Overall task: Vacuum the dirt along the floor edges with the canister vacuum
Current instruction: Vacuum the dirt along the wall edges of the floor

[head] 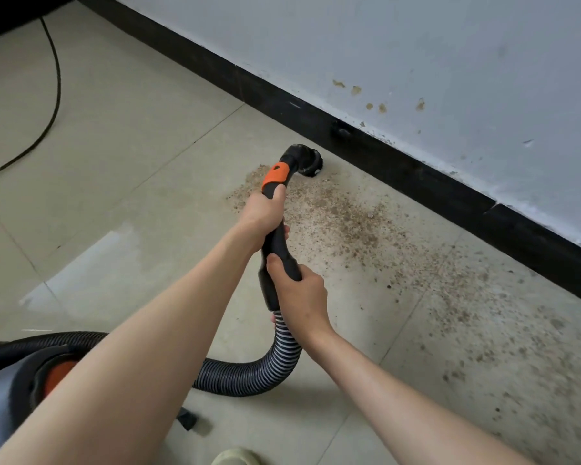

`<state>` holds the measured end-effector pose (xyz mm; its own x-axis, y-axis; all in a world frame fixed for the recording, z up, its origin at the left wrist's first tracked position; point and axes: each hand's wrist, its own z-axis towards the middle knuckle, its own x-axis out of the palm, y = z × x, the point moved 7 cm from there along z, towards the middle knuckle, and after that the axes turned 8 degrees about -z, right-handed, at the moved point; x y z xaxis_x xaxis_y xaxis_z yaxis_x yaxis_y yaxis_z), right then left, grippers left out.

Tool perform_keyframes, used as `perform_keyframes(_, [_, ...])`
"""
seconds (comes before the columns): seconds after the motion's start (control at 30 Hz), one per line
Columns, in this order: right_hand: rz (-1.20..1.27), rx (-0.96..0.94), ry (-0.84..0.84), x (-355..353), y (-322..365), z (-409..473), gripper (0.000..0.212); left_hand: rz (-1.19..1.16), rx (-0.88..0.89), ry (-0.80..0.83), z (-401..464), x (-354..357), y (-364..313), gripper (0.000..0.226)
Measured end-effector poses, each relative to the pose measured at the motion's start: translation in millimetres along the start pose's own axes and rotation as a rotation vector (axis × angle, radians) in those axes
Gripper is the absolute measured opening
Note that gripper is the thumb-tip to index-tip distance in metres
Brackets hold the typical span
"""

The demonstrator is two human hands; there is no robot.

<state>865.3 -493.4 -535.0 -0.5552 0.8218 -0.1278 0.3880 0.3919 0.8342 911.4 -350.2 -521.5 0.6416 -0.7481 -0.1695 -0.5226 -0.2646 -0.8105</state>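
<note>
- Both hands grasp the vacuum's black handle tube (275,243): the left hand (262,213) wraps it just below the orange collar (275,176), and the right hand (299,290) clasps it lower, where the ribbed hose (249,374) joins.
- At the tube's far end, the round brush nozzle (305,161) sits on the floor (121,135) just beside the black baseboard (399,169), at the near end of the dirt trail.
- Progress looks early: brown dirt (356,223) lies thick from the nozzle along the floor edge toward the right, spreading wider toward the lower right corner of the view.
- Tiles to the left of the nozzle, along the baseboard, look free of grit, so that stretch seems done or was never dirty.
- Only part of the canister vacuum (17,380) shows at the lower left, cut off by the frame and the left forearm.
- Whether the bristles press flat on the tile cannot be made out.
- A black cable (56,78) runs off the top left; its ends are out of view.
</note>
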Motion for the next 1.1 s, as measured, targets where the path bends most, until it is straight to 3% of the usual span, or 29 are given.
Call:
perform_keyframes(0.17, [-0.01, -0.038, 0.045, 2.1, 18.0, 10.7, 0.037, -0.019, 0.019, -0.061, -0.8, -9.4, -16.6, 0.031])
perform_keyframes(0.5, [-0.35, -0.179, 0.319, 61.3, 42.1, -12.2, 0.045, -0.292, -0.035, -0.426, -33.9, -127.6, 15.2, 0.034])
perform_keyframes(0.73, [-0.406, -0.14, 0.387, 57.3, -2.2, -43.0, 0.042, -0.326, -0.124, -0.428, -66.5, -122.1, 68.1, 0.03])
perform_keyframes(1.1, [-0.325, -0.089, 0.252, 27.6, 9.3, -21.2, 0.044, -0.229, -0.1, -0.318, -43.5, -79.9, 35.9, 0.03])
